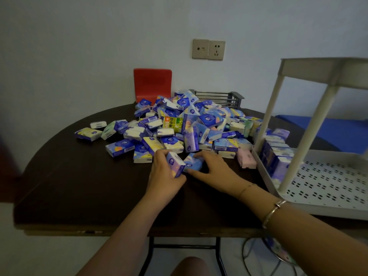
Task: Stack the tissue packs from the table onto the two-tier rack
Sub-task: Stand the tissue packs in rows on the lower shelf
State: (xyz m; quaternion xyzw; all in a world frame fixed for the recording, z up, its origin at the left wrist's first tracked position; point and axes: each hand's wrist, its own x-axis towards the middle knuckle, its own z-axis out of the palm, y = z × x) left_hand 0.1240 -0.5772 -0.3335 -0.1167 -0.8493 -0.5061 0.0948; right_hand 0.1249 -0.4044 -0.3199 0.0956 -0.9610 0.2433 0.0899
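Currently one tissue pack (175,163) is gripped by the left hand (165,176), another pack (193,162) grasped by the right hand (214,169) (table edge); rack (328,198) post could be clipped.

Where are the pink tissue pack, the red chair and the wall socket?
pink tissue pack (247,160): head view, its top face.
red chair (152,84): head view, its backrest.
wall socket (216,50): head view, its plate.

I see mostly blue-and-white tissue packs (191,124) on my dark brown table (79,176), with 1 pink pack (246,159) at 3 o'clock of the hands. At 12 o'clock stands a red chair (152,84); the white rack (328,182) has a perforated dash pattern.
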